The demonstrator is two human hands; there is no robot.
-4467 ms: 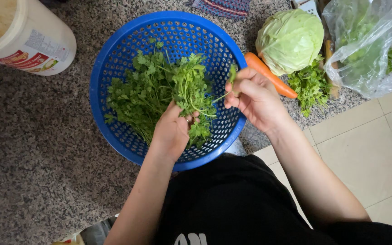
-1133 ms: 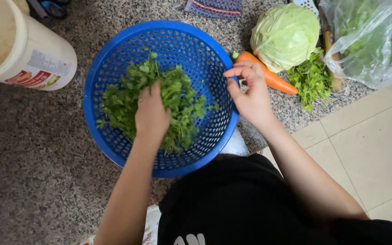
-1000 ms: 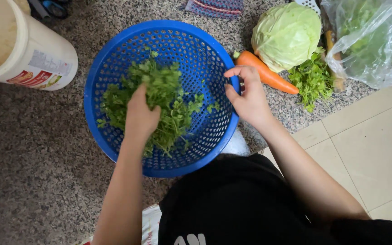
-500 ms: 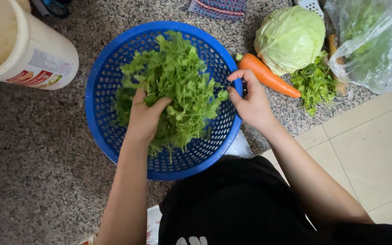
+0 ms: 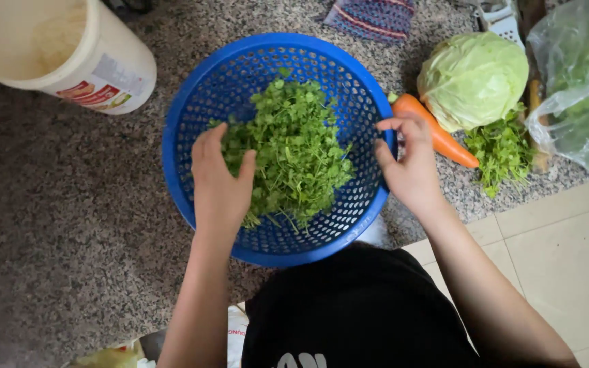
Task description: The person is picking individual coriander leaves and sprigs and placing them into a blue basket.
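Leafy green herbs [image 5: 294, 153] heaped in the middle of a round blue perforated basket [image 5: 192, 109], which sits on the speckled stone desk [image 5: 56, 225]. Left hand [image 5: 218, 178] lies on the pile's left side, fingers [image 5: 202, 140] loosely spread and curled into the leaves, gripping a clump. Right hand [image 5: 410, 167] at the basket's right rim, fingers bent narrow, pinched at the edge; whether they hold a sprig, cannot tell. Herbs all loose in the basket, none set aside on the desk beside it; sorting looks mid-way at best. Beyond the rim: carrot [image 5: 438, 133], pale cabbage [image 5: 473, 78], second herb bunch [image 5: 500, 148], plastic bag [image 5: 577, 82], white bucket [image 5: 69, 48].
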